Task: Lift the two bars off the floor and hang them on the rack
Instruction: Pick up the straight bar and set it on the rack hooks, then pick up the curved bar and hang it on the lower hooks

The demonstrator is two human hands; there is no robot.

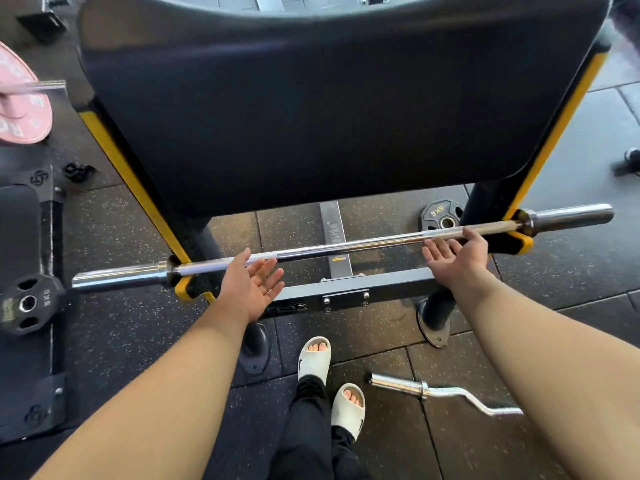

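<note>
Spanning the rack (550, 140) left to right, the straight bar (346, 247) rested on its yellow hooks; left hand (251, 287) and right hand (457, 252) lay beneath it, fingers released. The curl bar (446, 393) lay on the floor (571, 265), pointing left-right.

We've got both arms bare all the way down, no sleeves, no watch, no rings or bands on the left hand (254, 289) or the right hand (457, 256). Lower down we see loose black trousers (311, 434), cuffs bunching a bit over the feet. On our feet are chunky off-white slides (314, 360), open-toed, with a small dark swoosh-type mark on the side of each.
</note>
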